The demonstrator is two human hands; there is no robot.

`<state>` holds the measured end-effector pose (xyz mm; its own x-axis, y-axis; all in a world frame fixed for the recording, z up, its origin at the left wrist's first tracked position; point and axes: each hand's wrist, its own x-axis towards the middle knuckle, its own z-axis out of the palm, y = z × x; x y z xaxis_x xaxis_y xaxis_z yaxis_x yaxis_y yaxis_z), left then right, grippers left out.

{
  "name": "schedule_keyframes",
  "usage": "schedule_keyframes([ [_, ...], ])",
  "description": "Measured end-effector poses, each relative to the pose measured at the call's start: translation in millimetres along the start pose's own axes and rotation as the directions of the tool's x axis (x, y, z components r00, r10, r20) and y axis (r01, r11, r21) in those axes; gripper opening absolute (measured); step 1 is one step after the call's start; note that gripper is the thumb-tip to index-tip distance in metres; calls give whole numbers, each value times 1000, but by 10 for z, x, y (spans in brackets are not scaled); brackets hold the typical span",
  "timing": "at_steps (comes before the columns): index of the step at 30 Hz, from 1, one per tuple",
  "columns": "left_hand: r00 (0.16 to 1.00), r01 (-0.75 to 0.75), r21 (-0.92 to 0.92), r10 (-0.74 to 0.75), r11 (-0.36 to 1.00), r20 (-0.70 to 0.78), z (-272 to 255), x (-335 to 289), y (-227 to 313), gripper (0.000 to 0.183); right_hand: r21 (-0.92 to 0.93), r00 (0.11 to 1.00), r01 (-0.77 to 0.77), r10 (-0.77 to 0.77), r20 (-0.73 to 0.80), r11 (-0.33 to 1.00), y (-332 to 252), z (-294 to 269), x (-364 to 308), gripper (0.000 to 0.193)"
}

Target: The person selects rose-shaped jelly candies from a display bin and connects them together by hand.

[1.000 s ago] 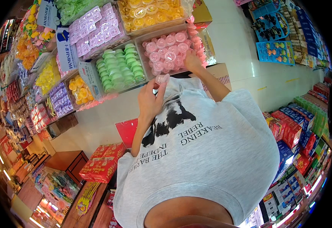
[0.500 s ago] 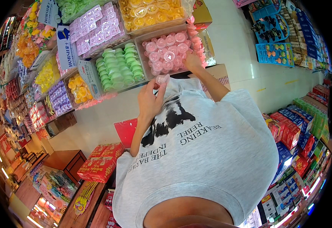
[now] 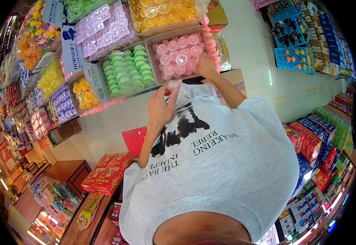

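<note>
I'm seeing the left hand pinching a pink cup, raised; the right hand is reaching, fingers gripping cups in the pink tray.

Your left hand holds a small cup just before the tray of round cups. Your right hand rests on that tray's near right corner. A second tray of cups sits left of it; a third tray lies behind. A cardboard box stands right, below.
</note>
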<state>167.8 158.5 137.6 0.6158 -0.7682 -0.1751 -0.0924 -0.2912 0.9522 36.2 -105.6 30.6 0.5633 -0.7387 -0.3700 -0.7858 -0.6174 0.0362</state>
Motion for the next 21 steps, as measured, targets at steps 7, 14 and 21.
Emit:
schedule_keyframes([
  [7, 1000, -9, 12, 9, 1000, -16, -8, 7, 33, 34, 44, 999, 30, -28, -29, 999, 0, 17, -43, 47],
  [14, 1000, -10, 7, 10, 1000, -14, -2, -1, 22, 33, 65, 999, 25, -21, -50, 998, 15, 77, -36, 48],
  [21, 997, 65, 1, -65, 998, 52, 56, 65, 15, 36, 112, 1000, -3, 6, -22, 994, 56, 51, -38, 58],
])
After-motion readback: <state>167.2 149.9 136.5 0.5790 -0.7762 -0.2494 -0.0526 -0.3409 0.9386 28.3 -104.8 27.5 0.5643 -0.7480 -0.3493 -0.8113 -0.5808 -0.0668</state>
